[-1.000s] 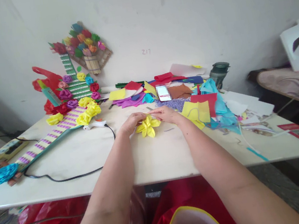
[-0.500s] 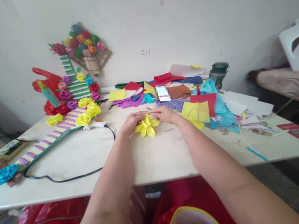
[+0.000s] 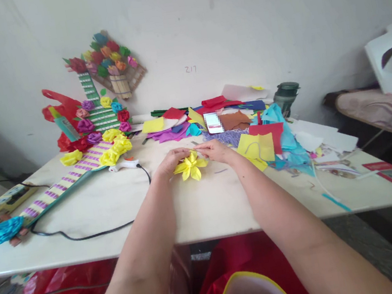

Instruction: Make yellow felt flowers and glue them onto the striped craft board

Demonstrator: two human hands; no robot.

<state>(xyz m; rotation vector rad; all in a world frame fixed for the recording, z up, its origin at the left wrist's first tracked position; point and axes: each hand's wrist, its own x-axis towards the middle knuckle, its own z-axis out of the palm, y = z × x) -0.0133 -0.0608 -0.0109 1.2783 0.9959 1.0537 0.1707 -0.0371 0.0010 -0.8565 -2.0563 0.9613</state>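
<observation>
A yellow paper flower with several pointed petals hangs just below my fingers, over the middle of the white table. My left hand is closed at the flower's back left edge, its fingertips partly hidden behind the petals. From the other side my right hand pinches at the flower's far side, close to the left fingertips. Something thin shows between the two hands, too small to name. A short purple strip lies on the table right of the flower.
Yellow paper sheets and blue crepe paper lie to the right, with a green bottle behind. On the left are a white glue gun with its black cord and a flower-trimmed paper guitar shape. A phone stands at the back.
The yellow flower has shifted slightly left and turned a little between my hands. Both hands stay in nearly the same place.
</observation>
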